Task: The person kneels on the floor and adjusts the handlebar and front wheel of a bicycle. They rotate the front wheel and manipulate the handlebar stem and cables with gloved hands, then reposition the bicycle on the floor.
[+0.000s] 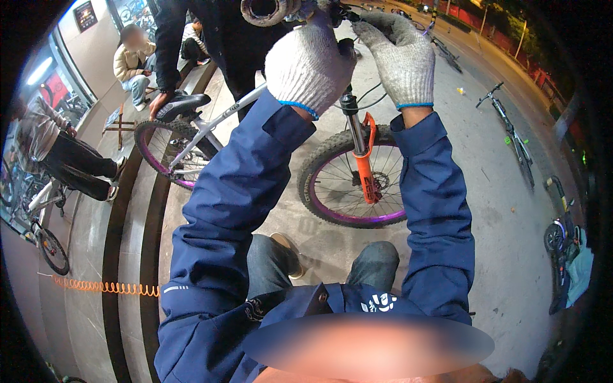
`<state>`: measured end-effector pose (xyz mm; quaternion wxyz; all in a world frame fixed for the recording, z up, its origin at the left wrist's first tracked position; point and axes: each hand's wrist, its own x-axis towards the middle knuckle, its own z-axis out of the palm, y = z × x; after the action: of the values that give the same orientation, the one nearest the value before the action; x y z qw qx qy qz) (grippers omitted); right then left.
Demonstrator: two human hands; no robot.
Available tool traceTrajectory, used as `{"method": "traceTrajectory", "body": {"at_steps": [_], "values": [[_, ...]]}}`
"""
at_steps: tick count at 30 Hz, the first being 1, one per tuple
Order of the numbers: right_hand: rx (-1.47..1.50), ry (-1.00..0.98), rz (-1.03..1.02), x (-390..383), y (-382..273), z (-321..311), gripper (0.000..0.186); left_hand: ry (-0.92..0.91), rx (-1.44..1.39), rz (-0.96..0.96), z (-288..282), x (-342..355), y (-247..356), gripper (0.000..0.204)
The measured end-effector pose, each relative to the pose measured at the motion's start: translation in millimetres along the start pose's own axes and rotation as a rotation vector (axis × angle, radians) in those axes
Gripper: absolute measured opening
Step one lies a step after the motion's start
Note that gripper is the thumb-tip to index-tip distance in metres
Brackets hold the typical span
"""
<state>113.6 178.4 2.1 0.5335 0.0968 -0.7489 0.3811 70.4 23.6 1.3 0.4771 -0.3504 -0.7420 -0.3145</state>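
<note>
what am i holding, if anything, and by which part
Can't tell: left hand and right hand are at the bike's upper front, any hold hidden.

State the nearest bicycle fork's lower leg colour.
The fork's lower leg is orange, clearest in the head view.

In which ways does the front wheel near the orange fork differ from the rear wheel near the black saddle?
The front wheel looks larger in this view, the rear wheel smaller. The front wheel sits in an orange fork, the rear wheel in a white frame. Both have purple rims and dark, knobbly tyres.
</note>
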Motion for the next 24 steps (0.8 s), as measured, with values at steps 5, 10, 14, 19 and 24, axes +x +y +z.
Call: {"method": "traceTrajectory", "body": {"at_steps": [5,10,14,19,24], "values": [[0.033,-0.028,0.029,1,-5,-2,0.028,-0.069,-0.009,-0.041,-5,1,1,0.051],[-0.135,-0.052,-0.018,2,-9,-7,0.029,-0.052,-0.072,-0.050,-9,2,4,0.049],[-0.067,-0.051,-0.015,4,-4,-7,0.028,-0.128,-0.047,-0.070,-16,3,7,0.043],[0.093,0.009,-0.024,6,3,-3,0.026,-0.179,0.074,-0.075,-17,3,4,0.030],[0.097,-0.017,-0.018,5,1,-3,0.027,0.021,-0.039,0.005,-6,-2,-1,0.047]]}}
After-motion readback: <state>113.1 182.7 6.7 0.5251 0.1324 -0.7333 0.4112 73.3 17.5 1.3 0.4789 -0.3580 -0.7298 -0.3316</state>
